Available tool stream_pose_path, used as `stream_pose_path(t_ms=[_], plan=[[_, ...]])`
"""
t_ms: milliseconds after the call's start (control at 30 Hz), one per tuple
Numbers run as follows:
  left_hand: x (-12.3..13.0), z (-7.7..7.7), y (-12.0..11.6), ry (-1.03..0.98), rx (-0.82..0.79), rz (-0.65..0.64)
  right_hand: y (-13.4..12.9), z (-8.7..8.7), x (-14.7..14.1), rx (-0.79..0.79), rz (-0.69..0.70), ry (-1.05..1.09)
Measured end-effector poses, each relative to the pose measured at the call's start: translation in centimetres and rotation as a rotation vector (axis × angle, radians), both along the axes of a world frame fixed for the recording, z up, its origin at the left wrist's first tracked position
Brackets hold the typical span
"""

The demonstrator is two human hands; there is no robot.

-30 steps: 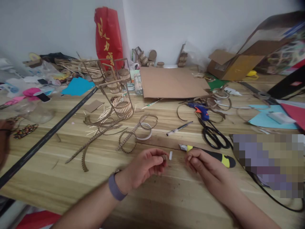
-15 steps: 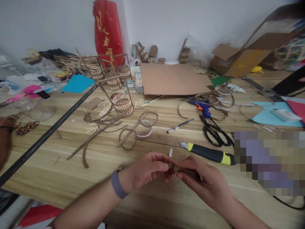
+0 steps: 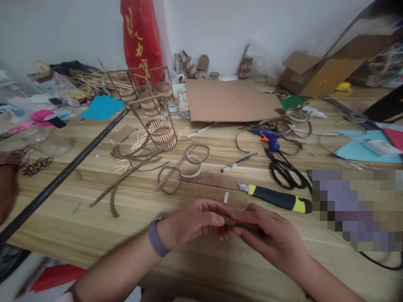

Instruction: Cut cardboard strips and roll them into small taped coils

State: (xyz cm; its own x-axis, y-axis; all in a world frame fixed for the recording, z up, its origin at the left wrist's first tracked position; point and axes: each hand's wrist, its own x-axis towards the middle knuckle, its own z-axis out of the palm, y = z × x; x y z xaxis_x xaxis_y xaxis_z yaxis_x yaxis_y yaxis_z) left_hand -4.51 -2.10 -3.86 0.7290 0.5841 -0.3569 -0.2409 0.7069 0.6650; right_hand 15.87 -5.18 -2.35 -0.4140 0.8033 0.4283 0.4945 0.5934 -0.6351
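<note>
A small brown cardboard strip [image 3: 231,221] is pinched between my two hands near the table's front edge; most of it is hidden by fingers. My left hand [image 3: 193,222], with a purple band at the wrist, closes thumb and fingers on the strip's left end. From the other side, my right hand [image 3: 277,237] grips it between thumb and forefinger. A small white piece [image 3: 226,197] lies just beyond the fingertips. Past my right hand rests a black-and-yellow utility knife [image 3: 277,198], blade out to the left. Ridged cardboard strips [image 3: 171,176] curl around a white tape roll [image 3: 199,171].
A miniature slatted bucket [image 3: 162,135] with a tall handle stands left of centre, others behind it. A pen [image 3: 238,162], black scissors [image 3: 288,174] and a blue glue gun [image 3: 271,142] lie to the right. A cardboard sheet [image 3: 233,100] lies behind. Another person's arm [image 3: 8,184] shows at left.
The view has shifted slightly. Both hands stay together on the strip, with only small finger movements.
</note>
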Motion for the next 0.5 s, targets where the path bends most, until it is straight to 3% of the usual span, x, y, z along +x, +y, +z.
stream_pose_path(t_ms=[267, 500], plan=[[0.2, 0.0, -0.1, 0.014, 0.026, 0.031, 0.1, -0.2, -0.2, 0.123, 0.000, -0.007], [0.3, 0.2, -0.2, 0.136, 0.174, 0.219, 0.1, -1.2, 0.0, 0.302, -0.021, -0.115]])
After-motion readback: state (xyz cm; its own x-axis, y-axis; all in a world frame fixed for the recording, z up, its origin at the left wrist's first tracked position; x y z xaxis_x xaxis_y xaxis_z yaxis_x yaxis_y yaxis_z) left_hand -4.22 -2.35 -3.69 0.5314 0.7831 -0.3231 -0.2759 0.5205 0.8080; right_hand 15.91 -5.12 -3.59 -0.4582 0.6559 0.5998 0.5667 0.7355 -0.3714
